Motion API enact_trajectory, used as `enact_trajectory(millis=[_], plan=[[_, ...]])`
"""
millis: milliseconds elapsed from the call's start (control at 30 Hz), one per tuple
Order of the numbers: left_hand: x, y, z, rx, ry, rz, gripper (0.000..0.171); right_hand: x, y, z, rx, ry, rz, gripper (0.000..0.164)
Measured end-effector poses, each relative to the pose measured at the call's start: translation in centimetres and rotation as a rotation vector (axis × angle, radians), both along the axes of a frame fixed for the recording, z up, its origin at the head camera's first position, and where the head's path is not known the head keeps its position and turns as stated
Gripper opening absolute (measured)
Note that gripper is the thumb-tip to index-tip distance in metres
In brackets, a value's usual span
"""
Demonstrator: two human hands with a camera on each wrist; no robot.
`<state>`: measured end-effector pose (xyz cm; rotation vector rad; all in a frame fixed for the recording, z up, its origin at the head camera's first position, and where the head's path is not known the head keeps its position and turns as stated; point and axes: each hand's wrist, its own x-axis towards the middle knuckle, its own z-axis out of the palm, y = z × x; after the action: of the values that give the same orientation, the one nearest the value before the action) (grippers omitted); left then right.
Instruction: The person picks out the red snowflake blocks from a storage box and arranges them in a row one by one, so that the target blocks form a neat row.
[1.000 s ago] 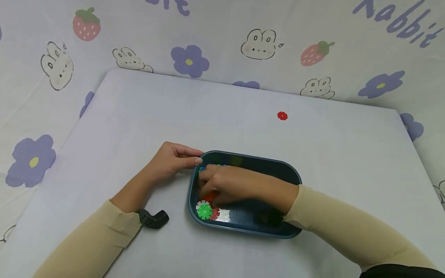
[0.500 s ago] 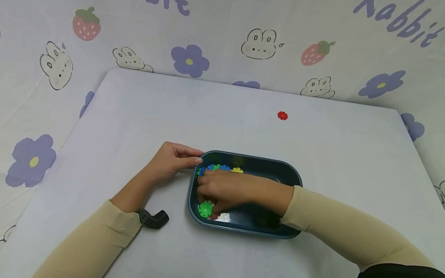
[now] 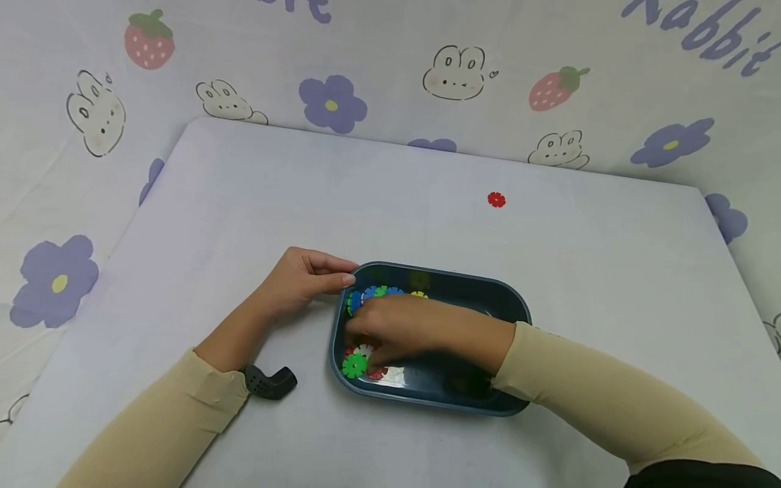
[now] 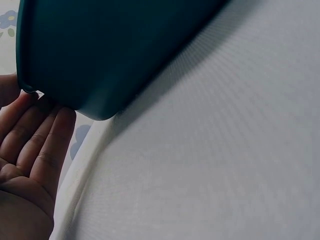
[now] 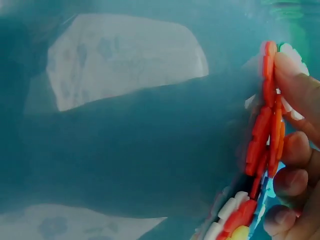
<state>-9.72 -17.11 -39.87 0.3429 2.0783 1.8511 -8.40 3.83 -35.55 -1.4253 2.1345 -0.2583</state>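
Observation:
A dark teal plastic tray (image 3: 439, 407) stands on the white table. My left hand (image 3: 311, 281) grips its far left corner, thumb over the rim and fingers under it, as the left wrist view also shows. My right hand (image 3: 396, 325) reaches into the tray's left end among notched snowflake discs. A green disc (image 3: 354, 365) lies by the thumb, with blue discs (image 3: 369, 293) and a yellow one (image 3: 419, 295) along the far wall. In the right wrist view, the thumb and bent fingers touch red discs (image 5: 258, 135) and an orange disc (image 5: 276, 135); I cannot tell whether they pinch one.
A single red disc (image 3: 497, 200) lies on the table (image 3: 342, 183) beyond the tray. A black angled device (image 3: 271, 383) sits at the left wrist. A printed cloth (image 3: 390, 68) with rabbits, flowers and strawberries hangs behind the table.
My right hand has shifted slightly among the discs at the tray's left end. The green disc has turned and slid a little. My left hand keeps its grip on the corner.

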Motion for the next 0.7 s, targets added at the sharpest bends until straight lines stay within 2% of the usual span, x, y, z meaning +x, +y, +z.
enact_trajectory(millis=[167,300,467,567,700], plan=[[-0.02,0.0,-0.01,-0.009,0.005,-0.002,0.029,-0.08,0.02,-0.04,-0.013,-0.019,-0.02,0.028],[0.02,0.02,0.03,-0.005,0.006,-0.006,0.029,-0.17,0.24,-0.16,-0.05,-0.127,-0.056,0.024],[0.0,0.05,0.04,0.014,0.009,-0.017,0.028,-0.31,0.69,-0.03,-0.116,-0.283,-0.147,0.021],[-0.04,0.01,-0.02,0.022,0.009,-0.02,0.029,-0.44,0.82,-0.04,-0.149,-0.318,-0.162,0.021],[-0.03,-0.08,-0.1,0.017,0.011,-0.018,0.028,-0.58,0.84,-0.1,-0.138,-0.336,-0.15,0.025]])
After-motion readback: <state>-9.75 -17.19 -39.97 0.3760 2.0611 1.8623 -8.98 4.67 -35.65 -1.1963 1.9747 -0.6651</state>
